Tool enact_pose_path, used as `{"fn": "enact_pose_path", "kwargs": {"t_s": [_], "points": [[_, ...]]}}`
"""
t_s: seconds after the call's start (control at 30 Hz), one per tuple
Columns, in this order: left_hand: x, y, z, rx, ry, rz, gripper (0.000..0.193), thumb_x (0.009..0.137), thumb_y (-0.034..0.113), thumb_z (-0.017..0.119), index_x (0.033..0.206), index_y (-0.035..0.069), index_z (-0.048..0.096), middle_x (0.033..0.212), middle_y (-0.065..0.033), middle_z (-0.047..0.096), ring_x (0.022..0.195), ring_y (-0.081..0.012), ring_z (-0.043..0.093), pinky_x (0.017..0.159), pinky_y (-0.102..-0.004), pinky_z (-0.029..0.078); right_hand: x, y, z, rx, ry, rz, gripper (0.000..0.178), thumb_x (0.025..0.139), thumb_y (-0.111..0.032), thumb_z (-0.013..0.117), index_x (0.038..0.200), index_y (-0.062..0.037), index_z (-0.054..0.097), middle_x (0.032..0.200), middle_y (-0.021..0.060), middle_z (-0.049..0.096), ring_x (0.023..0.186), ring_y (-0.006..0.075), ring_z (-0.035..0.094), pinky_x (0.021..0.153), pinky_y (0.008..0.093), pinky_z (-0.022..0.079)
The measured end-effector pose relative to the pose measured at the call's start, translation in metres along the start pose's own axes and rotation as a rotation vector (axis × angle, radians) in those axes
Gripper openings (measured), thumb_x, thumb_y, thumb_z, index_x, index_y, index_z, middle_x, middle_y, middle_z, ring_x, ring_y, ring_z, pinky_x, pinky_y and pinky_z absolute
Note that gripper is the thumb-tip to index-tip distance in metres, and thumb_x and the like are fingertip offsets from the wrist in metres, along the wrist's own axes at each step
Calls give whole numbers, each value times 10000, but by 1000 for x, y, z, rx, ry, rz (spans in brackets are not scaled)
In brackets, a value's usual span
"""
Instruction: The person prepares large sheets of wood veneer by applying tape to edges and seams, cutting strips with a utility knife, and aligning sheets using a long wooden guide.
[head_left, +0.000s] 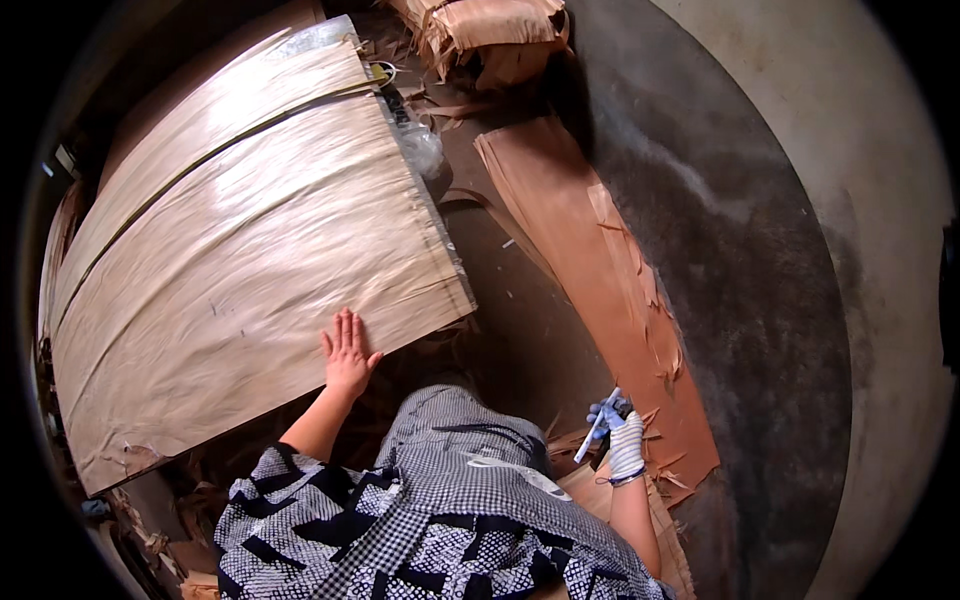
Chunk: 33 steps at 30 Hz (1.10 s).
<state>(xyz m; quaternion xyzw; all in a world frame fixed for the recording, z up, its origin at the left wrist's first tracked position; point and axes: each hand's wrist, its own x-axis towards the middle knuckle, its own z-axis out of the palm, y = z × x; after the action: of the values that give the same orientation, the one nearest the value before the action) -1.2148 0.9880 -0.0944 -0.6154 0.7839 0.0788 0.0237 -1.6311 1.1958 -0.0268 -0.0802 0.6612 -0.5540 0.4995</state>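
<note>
My bare left hand point(348, 355) lies flat, fingers spread, near the front edge of a large pale stack point(270, 210) wrapped in wrinkled clear film. A dark strap point(190, 165) runs across this wrapped stack. Low on the right, my right hand point(622, 440) wears a white glove with blue fingers. Its fingers are closed around a slim white stick-like tool point(598, 425), whose exact kind I cannot make out. A dark part also shows in that grip. Beside this hand lie long reddish-brown veneer sheets point(590, 250) with ragged edges.
At the top, a bundle of torn veneer point(500, 35) lies on the dark floor point(720, 230). Crumpled clear plastic point(420, 150) hangs by the stack's right edge. Loose scraps lie around my legs, and a pale surface point(880, 300) curves along the far right.
</note>
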Motion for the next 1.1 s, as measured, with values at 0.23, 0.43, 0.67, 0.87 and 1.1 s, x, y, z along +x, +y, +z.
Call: {"fn": "enact_pose_path", "kwargs": {"t_s": [0.23,0.43,0.67,0.87,1.1], "points": [[5,10,-2,91,-80,-54,873,758,457,558,1381,16,134,1460,-139,60,1349,-307,16,1073,-484,38,119,-79,44,-223,-177,-104,243,822,-184,612,1003,-55,514,969,100,622,792,179,623,481,228,497],[41,27,-41,-102,114,-356,435,768,184,566,1184,119,458,1312,-71,380,1271,-215,290,1068,-445,115,220,-160,76,-396,-253,-26,202,844,-197,588,959,-44,525,877,96,632,686,161,625,436,232,491],[203,97,-64,-177,311,-377,467,795,184,541,1237,106,414,1328,-97,355,1268,-252,281,1059,-445,141,339,-228,84,-464,-329,-27,170,840,-167,589,915,-37,510,680,95,612,513,146,591,394,220,456],[278,115,-28,-221,108,-788,669,837,355,489,1380,97,197,1460,-95,112,1338,-272,131,1044,-517,119,465,-292,125,-498,-529,-58,138,806,-127,624,888,-33,566,749,57,619,612,119,584,481,238,492],[290,122,-28,-207,141,-925,639,821,366,514,1345,74,292,1443,-101,177,1323,-289,171,1038,-506,168,572,-347,220,-927,-775,-83,137,753,-119,671,869,-61,625,720,-2,610,597,87,537,457,216,408]]}}
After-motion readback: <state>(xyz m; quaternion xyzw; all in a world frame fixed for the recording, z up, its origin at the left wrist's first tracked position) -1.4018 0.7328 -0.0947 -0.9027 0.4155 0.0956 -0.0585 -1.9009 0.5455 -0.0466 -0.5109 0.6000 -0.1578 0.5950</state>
